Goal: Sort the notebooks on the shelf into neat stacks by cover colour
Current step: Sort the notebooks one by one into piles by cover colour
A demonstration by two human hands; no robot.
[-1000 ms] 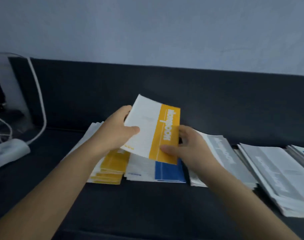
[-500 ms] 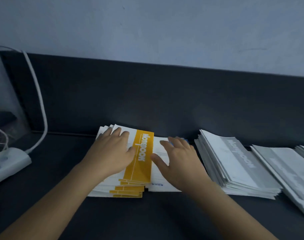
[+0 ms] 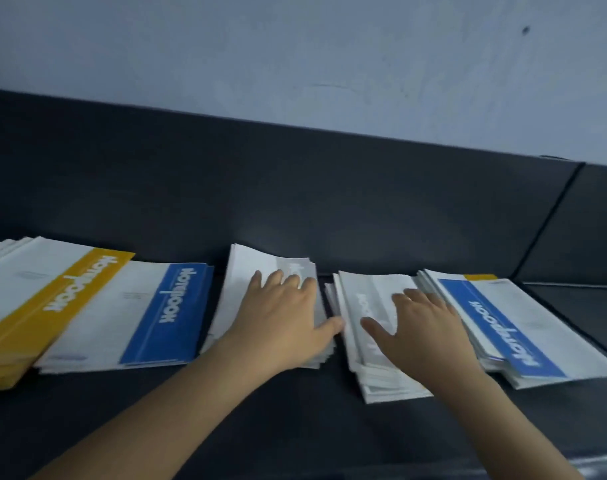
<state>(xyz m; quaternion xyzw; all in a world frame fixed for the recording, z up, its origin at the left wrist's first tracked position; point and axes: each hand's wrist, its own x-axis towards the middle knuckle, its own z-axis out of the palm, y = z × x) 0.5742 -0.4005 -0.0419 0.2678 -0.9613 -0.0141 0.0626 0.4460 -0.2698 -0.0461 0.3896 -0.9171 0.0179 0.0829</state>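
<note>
– So, where do the notebooks lie?

– In five piles, in a row along the dark matte shelf (image 3: 295, 427). At the far left is the yellow-banded pile (image 3: 28, 317) of white paper notebooks, its edges a little fanned. Touching it on the right is the blue-banded pile (image 3: 129, 317), white covers with a blue strip that reads "Notebook".

– And the middle?

– Two piles of white notebooks with pale grey strips. The first grey-banded pile (image 3: 246, 268) sits just right of the blue one, and the second grey-banded pile (image 3: 368, 296) is beside it with a narrow gap between them. The second one is ragged at its near edge.

– Where are the hands?

– The left hand (image 3: 281, 320) lies flat on the first grey pile, fingers straight and slightly spread, thumb reaching to the pile's right edge. The right hand (image 3: 423, 327) lies flat on the second, fingers spread, thumb out to the left. Neither grasps anything.

– What is at the far right?

– The unsorted pile (image 3: 523, 327), topped by a blue-striped cover. A yellow corner (image 3: 480, 277) shows at its far end. It touches the second grey pile.

– And around them?

– A dark back panel (image 3: 295, 188) rises behind the shelf, with a pale bluish wall (image 3: 295, 46) above it.
</note>
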